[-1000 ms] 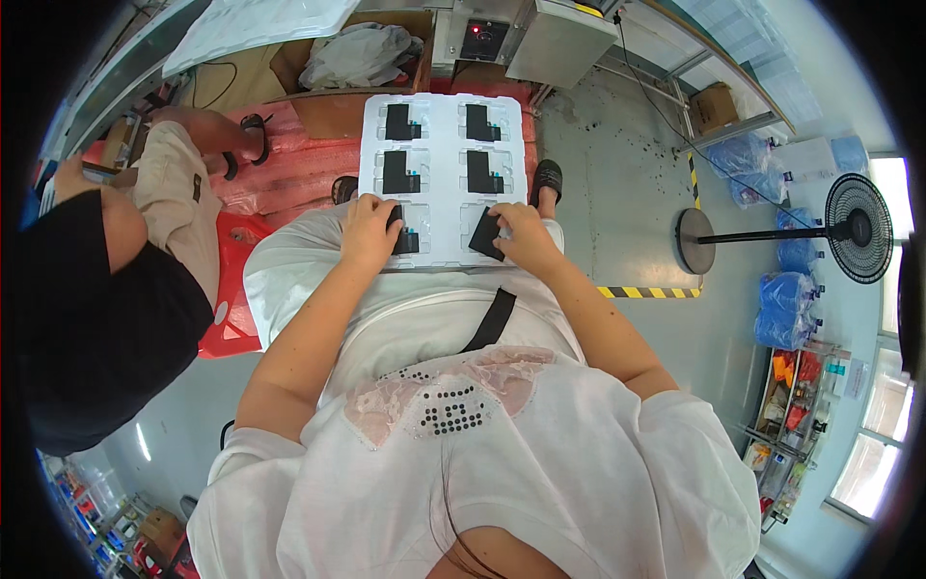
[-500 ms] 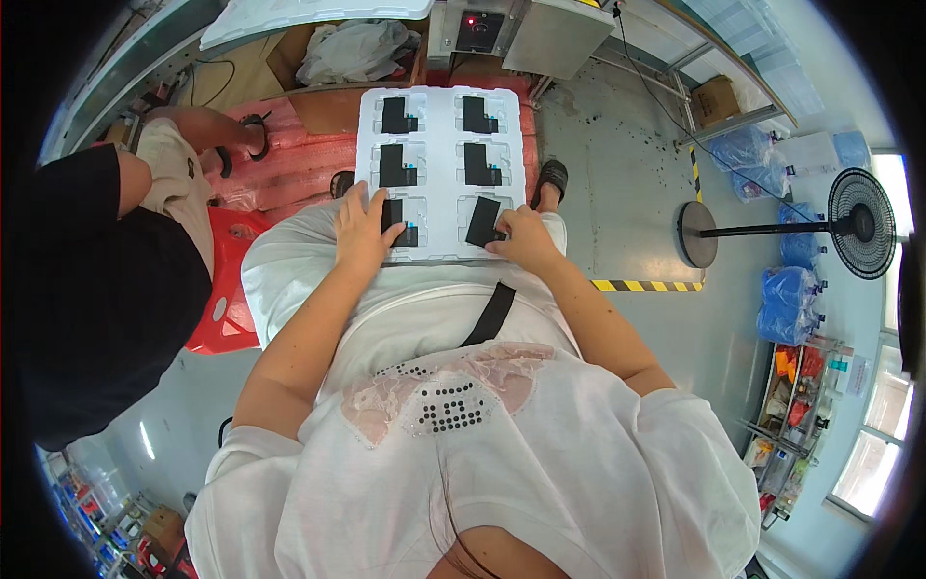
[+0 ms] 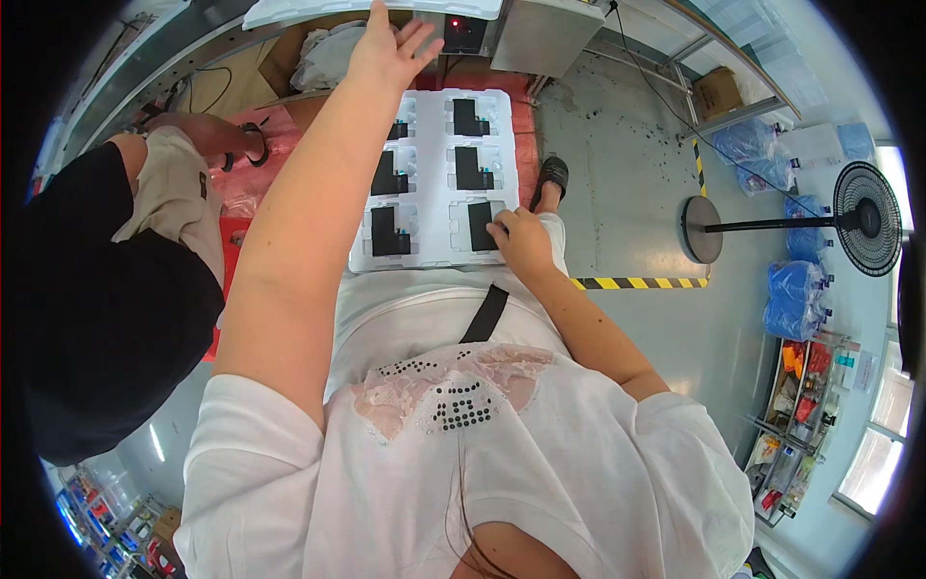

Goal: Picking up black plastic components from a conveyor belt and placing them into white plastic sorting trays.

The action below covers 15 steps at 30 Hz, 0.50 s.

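A white moulded tray (image 3: 436,207) lies across my lap and holds several flat black rectangular pieces in two columns, some showing a small side tab with a blue spot. My right hand (image 3: 521,241) has its fingers bent and pinched at the right edge of the near-right black piece (image 3: 481,226), which sits in its recess. Stretched far forward, my left hand (image 3: 386,56) has its fingers spread and holds nothing I can see. Its thumb overlaps the edge of another white tray (image 3: 318,10) at the top. My left forearm hides part of the lap tray's left side.
To the left sits a person in a black top (image 3: 116,328). A grey metal box (image 3: 545,37) stands beyond the tray. On the right are a standing black fan (image 3: 865,218), blue-wrapped water bottles (image 3: 797,299), a shelf rack (image 3: 796,425) and striped floor tape (image 3: 641,284).
My left hand has left the near-left piece and swung forward to the far white tray, which has shifted right. Under my right hand, the tilted near-right piece now sits straighter.
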{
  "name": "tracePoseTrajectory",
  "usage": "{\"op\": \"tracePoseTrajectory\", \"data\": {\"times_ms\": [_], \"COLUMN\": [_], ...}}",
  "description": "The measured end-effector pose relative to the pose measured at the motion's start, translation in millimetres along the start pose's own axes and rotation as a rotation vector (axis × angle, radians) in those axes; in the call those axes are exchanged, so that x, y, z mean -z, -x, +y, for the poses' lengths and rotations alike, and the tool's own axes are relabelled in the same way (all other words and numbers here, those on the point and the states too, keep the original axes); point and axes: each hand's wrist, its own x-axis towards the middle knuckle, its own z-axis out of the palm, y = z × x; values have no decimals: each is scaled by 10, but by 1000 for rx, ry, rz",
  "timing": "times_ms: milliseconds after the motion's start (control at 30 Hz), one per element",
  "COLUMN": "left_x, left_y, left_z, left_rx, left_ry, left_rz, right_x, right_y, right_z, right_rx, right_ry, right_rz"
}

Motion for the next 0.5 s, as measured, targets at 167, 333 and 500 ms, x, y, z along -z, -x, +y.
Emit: {"op": "tracePoseTrajectory", "data": {"times_ms": [167,333,500], "left_x": [-128,-448,1], "left_y": [-375,-343,-977], "left_z": [-124,2,314], "left_rx": [-56,135,401], "left_ry": [-57,-291,64], "left_rz": [-116,52,-418], "right_x": [-159,-164,-109], "right_y": [-83,-138,-162], "right_z": [93,164,28], "right_rx": [120,291,275], "right_ry": [1,-128,243], "right_rz": [196,217,129]}}
